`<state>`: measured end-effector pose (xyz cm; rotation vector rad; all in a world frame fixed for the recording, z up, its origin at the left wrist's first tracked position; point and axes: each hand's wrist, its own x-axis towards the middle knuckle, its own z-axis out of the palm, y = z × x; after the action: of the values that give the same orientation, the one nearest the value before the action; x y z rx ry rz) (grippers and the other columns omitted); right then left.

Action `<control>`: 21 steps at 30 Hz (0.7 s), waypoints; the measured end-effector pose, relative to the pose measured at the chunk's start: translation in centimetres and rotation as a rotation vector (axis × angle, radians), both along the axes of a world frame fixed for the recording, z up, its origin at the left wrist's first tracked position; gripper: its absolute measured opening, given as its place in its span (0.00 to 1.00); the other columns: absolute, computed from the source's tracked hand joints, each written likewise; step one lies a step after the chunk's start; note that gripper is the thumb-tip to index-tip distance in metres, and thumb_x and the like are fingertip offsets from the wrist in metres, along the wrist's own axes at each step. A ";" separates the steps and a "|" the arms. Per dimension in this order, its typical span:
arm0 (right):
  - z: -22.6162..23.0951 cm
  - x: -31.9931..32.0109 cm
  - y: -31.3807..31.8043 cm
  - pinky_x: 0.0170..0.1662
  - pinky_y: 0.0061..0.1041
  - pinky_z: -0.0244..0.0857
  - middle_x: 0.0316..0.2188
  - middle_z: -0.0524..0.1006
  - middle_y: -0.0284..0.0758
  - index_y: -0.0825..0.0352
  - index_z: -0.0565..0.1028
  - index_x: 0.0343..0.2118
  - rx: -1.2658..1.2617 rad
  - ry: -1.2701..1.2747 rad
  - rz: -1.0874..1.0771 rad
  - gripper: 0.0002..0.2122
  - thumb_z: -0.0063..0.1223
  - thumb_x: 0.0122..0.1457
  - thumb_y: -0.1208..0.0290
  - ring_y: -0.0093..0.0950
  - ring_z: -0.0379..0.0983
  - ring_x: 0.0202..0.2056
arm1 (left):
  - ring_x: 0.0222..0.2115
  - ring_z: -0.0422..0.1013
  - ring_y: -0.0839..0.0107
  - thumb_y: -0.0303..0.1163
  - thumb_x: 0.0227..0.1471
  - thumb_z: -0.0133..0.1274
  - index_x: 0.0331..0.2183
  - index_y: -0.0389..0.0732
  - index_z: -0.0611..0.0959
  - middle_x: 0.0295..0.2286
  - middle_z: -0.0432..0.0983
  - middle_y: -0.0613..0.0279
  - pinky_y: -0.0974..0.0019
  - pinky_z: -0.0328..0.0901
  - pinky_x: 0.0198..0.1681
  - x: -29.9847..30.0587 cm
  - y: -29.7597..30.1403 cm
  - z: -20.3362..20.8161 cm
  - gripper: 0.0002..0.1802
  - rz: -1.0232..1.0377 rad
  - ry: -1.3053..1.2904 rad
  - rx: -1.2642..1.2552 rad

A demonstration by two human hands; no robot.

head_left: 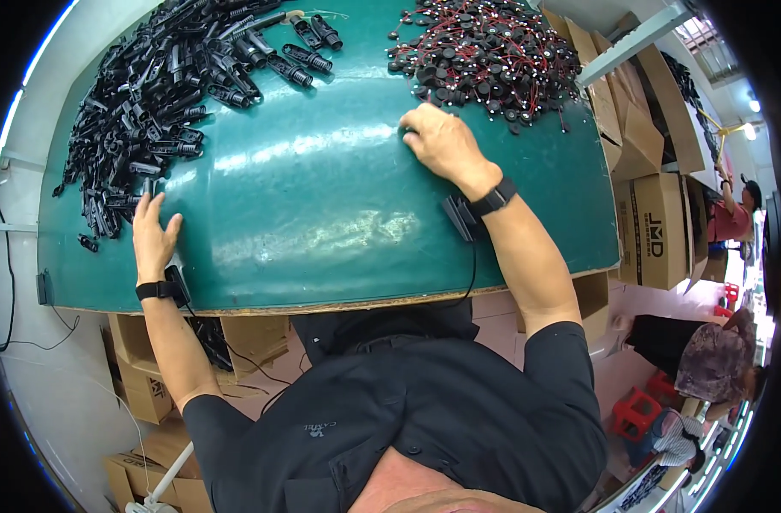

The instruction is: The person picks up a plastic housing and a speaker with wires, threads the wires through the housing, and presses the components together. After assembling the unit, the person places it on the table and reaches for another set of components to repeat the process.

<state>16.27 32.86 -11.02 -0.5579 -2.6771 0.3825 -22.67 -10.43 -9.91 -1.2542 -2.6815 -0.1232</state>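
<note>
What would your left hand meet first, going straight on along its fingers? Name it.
The left hand would likely meet the black plastic part just beyond its fingertips, at the edge of the heap; whether they already touch is unclear.

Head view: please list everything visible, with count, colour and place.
Table: one, green, centre.
Plastic parts: many, black, heaped on table's left.
Wired discs: many, black with red wires, table's far right.
Cardboard boxes: several, brown, beside and under table.
Stools: two or more, red, right.
Other people: at least three, varied clothing, right.
Wrist straps: two, black, both wrists.
Shirt: one, black, torso.
Left hand: one, bare, at plastic parts.
Right hand: one, bare, above table.
</note>
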 end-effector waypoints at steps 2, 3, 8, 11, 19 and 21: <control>0.2 0.9 -1.0 0.48 0.40 0.75 0.42 0.79 0.39 0.62 0.80 0.46 -0.076 -0.022 0.062 0.11 0.63 0.61 0.70 0.43 0.79 0.42 | 0.65 0.64 0.41 0.31 0.57 0.65 0.60 0.39 0.80 0.63 0.70 0.39 0.48 0.61 0.68 -0.7 -0.4 0.1 0.29 0.038 -0.004 0.071; 0.4 1.5 -1.4 0.48 0.40 0.75 0.41 0.78 0.39 0.63 0.80 0.44 -0.030 -0.001 0.035 0.10 0.62 0.60 0.71 0.43 0.78 0.41 | 0.64 0.64 0.40 0.31 0.57 0.65 0.60 0.39 0.80 0.62 0.70 0.39 0.47 0.61 0.68 -1.1 -0.5 0.0 0.30 0.053 -0.009 0.107; 1.1 3.7 -3.6 0.45 0.39 0.76 0.37 0.76 0.39 0.64 0.79 0.36 -0.106 -0.039 0.132 0.03 0.59 0.60 0.74 0.43 0.77 0.39 | 0.59 0.69 0.43 0.30 0.56 0.65 0.55 0.36 0.83 0.56 0.74 0.39 0.50 0.64 0.65 -5.1 -3.4 -2.2 0.25 -0.033 -0.058 0.058; 1.2 4.5 -5.8 0.44 0.38 0.76 0.38 0.77 0.37 0.64 0.80 0.37 -0.076 -0.046 0.108 0.04 0.56 0.61 0.76 0.41 0.78 0.39 | 0.58 0.70 0.45 0.30 0.58 0.65 0.54 0.36 0.83 0.55 0.74 0.41 0.51 0.65 0.64 -1.6 -1.7 -1.1 0.23 -0.136 -0.156 0.098; 0.9 5.6 -7.0 0.45 0.36 0.76 0.39 0.77 0.37 0.63 0.80 0.40 0.025 0.103 0.170 0.07 0.54 0.61 0.79 0.39 0.78 0.41 | 0.42 0.77 0.70 0.23 0.66 0.53 0.57 0.37 0.82 0.63 0.69 0.55 0.70 0.74 0.39 13.7 4.0 3.6 0.19 -0.228 -0.730 0.250; 1.2 6.1 -7.3 0.45 0.35 0.76 0.40 0.77 0.38 0.64 0.80 0.41 0.000 0.066 0.252 0.07 0.55 0.61 0.79 0.39 0.79 0.42 | 0.41 0.77 0.70 0.18 0.65 0.49 0.58 0.37 0.81 0.64 0.68 0.55 0.69 0.75 0.40 14.6 4.9 2.9 0.22 -0.382 -0.553 0.170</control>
<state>22.35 25.61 -9.87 -0.2028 -2.6885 0.4609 -8.10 -5.54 -6.99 -1.8794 -2.7160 -0.8419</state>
